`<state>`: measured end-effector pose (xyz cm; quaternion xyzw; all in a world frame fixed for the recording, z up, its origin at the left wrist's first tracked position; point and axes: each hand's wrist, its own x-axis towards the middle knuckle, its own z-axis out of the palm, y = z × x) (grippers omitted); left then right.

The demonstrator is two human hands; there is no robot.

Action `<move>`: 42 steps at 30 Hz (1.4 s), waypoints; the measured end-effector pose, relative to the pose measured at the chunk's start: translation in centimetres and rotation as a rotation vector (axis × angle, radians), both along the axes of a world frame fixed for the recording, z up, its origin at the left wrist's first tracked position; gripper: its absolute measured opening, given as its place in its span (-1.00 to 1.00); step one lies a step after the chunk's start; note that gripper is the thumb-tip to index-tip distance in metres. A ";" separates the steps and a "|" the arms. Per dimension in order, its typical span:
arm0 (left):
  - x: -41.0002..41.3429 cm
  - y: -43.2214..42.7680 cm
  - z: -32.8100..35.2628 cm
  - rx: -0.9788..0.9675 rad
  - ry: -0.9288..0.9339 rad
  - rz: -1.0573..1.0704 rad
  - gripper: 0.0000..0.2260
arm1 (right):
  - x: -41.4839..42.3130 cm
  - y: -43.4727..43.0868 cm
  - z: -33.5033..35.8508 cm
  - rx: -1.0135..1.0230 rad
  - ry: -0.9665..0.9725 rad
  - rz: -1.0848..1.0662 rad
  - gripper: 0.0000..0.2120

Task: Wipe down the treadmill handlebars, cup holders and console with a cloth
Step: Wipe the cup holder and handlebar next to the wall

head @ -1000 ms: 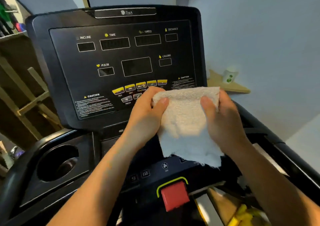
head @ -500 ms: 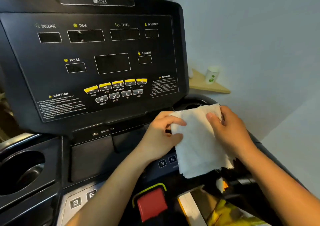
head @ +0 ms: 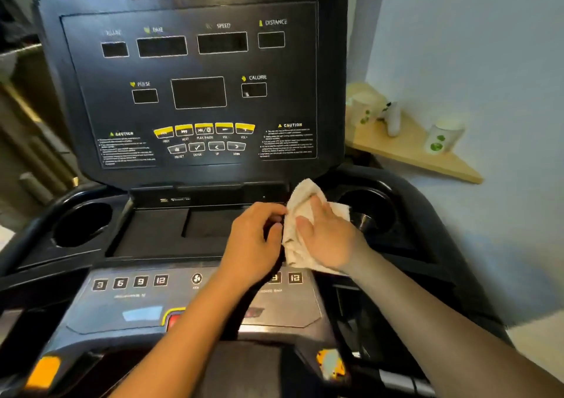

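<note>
Room: a pale blue wall [head: 473, 46] stands on the right, and one wooden corner shelf [head: 427, 159] sits just beside the console's right edge. The left background is a brown blur.
Shelf load: two white cups with green marks. The front cup [head: 442, 136] is near the shelf's outer edge and the back cup [head: 363, 107] is by the console. One white object [head: 392, 120] stands between them, too smeared to name.
Console [head: 305, 71]: one black, upright panel with seven dark display windows [head: 198, 92]. Below them are five yellow keys [head: 204, 129] and four grey keys [head: 207, 146]. The top-left label is unreadable.
Cup holders: two, one at each end of the ledge under the panel. The left cup holder [head: 81, 225] is in full view. The right cup holder [head: 370, 211] has its left rim covered by the cloth and fingers.
Cloth [head: 300, 199]: one, white and bunched, at the right end of the ledge, touching the right cup holder's rim.
Left hand [head: 254, 239]: fingers curled, their tips pinching the cloth's left edge.
Right hand [head: 328, 239]: laid over the cloth and grasping it, fingers on top and thumb at the near side.
Lower panel: four number keys [head: 130, 281] on the left read 3, 6, 9, 12, and one fan key [head: 197, 278] sits mid-panel. On the right only a "12" key [head: 294, 277] and part of its neighbour show, the rest being under the left forearm.
Red key [head: 173, 320]: one, only a sliver beside that forearm.
Bottom edge: orange and yellow patches, blurred.
</note>
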<state>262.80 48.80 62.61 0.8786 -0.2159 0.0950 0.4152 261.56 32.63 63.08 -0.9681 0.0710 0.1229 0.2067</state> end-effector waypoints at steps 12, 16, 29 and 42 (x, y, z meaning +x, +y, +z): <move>-0.6 -1.1 -0.4 0.653 0.023 -0.145 -0.43 | -1.8 -5.6 1.0 0.075 0.008 0.241 -0.57; -2.0 -1.7 -0.6 0.788 0.066 -0.151 -0.38 | -2.9 -6.0 0.6 0.095 0.078 0.305 -0.54; -1.5 -1.9 -0.6 0.813 0.128 -0.150 -0.38 | 0.4 -6.6 1.3 0.292 0.076 0.251 -0.39; -1.2 -1.8 -0.6 0.801 0.100 -0.145 -0.39 | 1.6 -4.3 -0.3 -0.025 0.069 0.235 -0.27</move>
